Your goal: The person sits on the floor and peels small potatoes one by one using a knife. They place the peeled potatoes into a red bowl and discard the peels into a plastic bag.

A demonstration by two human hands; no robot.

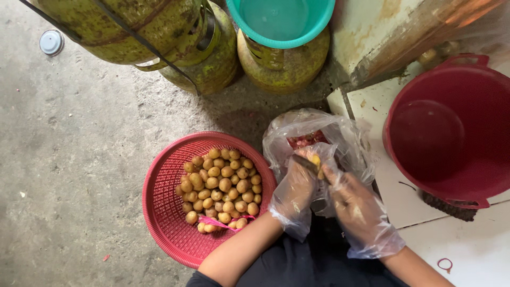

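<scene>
Plastic-gloved left hand (293, 195) grips small potato (315, 160), right hand (357, 210) grips knife (307, 164); slippery gloves risk blade slip.

**Around the floor: cylinders, tubs and a lone cap**

Up top, three worn green gas cylinders (212, 53) crowd the frame's upper edge, and a teal basin (280, 21) sits on the rightmost one. Over at the right, a big dark red bucket (451, 127) stands on pale tiles (478, 244), a scrap of dark mat poking out beneath it. Upper left, a small round white cap (51, 42) lies alone on the grey concrete floor (69, 159). Down in the lower right corner, a red rubber band (445, 263) rests on the tile.
</scene>
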